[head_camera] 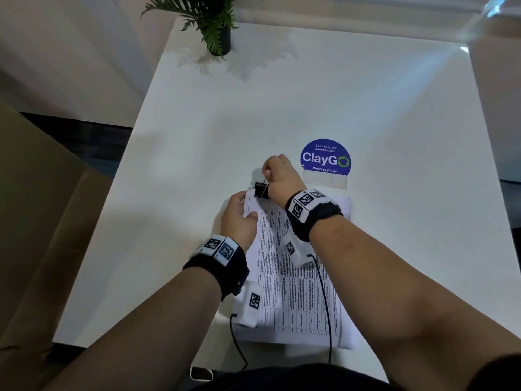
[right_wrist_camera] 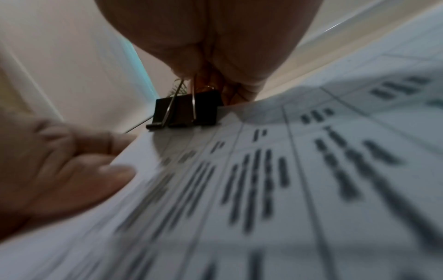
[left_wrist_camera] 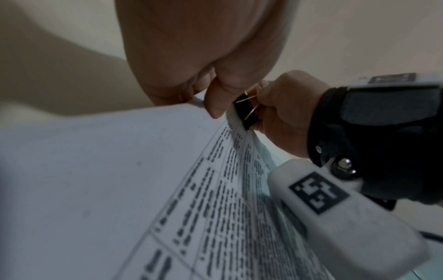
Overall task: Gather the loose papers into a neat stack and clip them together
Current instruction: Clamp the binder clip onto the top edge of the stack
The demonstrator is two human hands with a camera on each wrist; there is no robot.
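Observation:
A stack of printed papers (head_camera: 293, 280) with table text lies on the white table (head_camera: 225, 131). A black binder clip (head_camera: 260, 189) sits on the stack's far edge near its left corner, also seen as the clip (right_wrist_camera: 185, 111) and the clip (left_wrist_camera: 246, 111). My right hand (head_camera: 277, 173) pinches the clip's wire handles from above. My left hand (head_camera: 239, 218) grips the stack's far left corner, thumb on top and fingers underneath, lifting it slightly. The papers (left_wrist_camera: 120, 180) and papers (right_wrist_camera: 287, 189) fill the wrist views.
A round blue "ClayGo" sticker (head_camera: 325, 159) lies on the table just right of my right hand. A potted plant (head_camera: 217, 26) stands at the table's far edge. A brown cardboard box (head_camera: 36, 207) is on the left beside the table.

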